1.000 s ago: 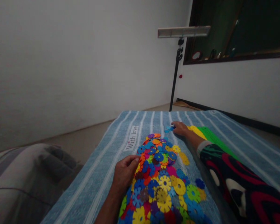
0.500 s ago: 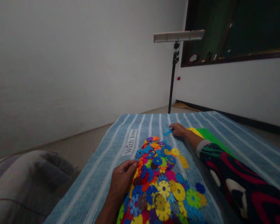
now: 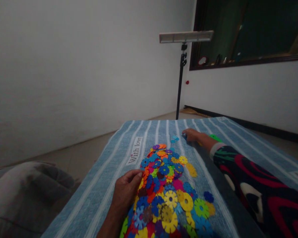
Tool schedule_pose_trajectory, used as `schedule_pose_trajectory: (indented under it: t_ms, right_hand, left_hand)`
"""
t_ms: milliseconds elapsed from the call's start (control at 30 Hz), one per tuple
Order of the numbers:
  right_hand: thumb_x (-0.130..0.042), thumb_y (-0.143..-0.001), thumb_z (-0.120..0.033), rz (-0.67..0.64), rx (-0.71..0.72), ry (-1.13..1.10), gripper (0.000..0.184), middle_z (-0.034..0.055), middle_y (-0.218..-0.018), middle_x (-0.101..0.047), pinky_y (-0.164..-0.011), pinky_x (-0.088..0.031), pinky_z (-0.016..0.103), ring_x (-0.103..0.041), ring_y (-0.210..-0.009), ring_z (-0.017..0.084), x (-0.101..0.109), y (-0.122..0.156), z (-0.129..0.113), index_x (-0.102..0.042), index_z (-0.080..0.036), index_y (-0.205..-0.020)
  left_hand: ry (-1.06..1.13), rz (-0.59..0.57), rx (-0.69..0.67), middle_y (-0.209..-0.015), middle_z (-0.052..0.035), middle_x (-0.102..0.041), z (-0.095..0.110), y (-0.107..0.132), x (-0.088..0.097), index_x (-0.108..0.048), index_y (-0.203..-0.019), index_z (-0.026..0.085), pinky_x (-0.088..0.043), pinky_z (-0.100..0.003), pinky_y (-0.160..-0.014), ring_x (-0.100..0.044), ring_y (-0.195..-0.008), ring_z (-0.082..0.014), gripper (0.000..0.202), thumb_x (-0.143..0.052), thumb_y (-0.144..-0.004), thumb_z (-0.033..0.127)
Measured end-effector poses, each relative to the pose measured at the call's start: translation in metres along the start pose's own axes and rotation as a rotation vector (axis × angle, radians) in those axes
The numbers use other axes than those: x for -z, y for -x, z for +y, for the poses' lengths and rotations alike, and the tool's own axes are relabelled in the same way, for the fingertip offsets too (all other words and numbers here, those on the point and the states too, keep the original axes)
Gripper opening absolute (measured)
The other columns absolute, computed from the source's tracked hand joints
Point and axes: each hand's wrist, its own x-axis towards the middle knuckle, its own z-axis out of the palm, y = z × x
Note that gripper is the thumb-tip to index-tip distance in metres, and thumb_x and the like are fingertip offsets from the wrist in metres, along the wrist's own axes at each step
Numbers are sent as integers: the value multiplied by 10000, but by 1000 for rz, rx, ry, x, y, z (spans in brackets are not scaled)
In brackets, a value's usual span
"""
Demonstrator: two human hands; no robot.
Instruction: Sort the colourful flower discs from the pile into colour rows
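Note:
A long heap of notched plastic snowflake discs (image 3: pixel 170 198) in many colours lies on the blue striped cloth (image 3: pixel 94 195). At its left edge rests my left hand (image 3: pixel 128 185), fingers curled and thumb pressed against them; what they pinch, if anything, is hidden. My right hand (image 3: pixel 192 135) reaches to the far part of the cloth, its fingers closed on a small bluish piece that looks like a disc, partly hidden. Just left of it lie a few light blue discs (image 3: pixel 174 139), apart from the heap. Green discs (image 3: pixel 215 137) show beyond my right forearm, which covers part of them.
A lamp panel on a black stand (image 3: pixel 180 76) rises behind the cloth's far edge. Grey fabric (image 3: pixel 27 195) drapes over something at the lower left. A white wall (image 3: pixel 89 66) stands behind, and a dark-framed window (image 3: pixel 248 33) is at the upper right.
My right hand has shifted slightly right, away from the light blue discs, and its forearm now covers most of the yellow and green discs. My left hand stays at the heap. The view has turned slightly.

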Motion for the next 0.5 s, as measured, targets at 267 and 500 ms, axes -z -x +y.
schedule_pose_trajectory:
  t_ms: [267, 500]
  right_hand:
    - [-666, -780, -193, 58, -9, 19, 512, 151, -1176, -693, -850, -494, 288, -656, -1029, 254, 31, -2, 17, -635, -136, -1287]
    - [-719, -720, -179, 8, 43, 2, 381, 56, -1158, -720, -907, -465, 265, -633, -1098, 237, 10, 11, 9, -747, -243, -1094]
  left_hand:
    - [-14, 19, 9, -729, -41, -766, 4, 0, 0, -755, -706, 203, -557, -314, -655, -705, -730, -261, 314, -690, -565, 476]
    - [-42, 13, -15, -749, -43, -778, 6, 0, 3, -772, -721, 212, -560, -323, -668, -712, -753, -277, 331, -703, -579, 503]
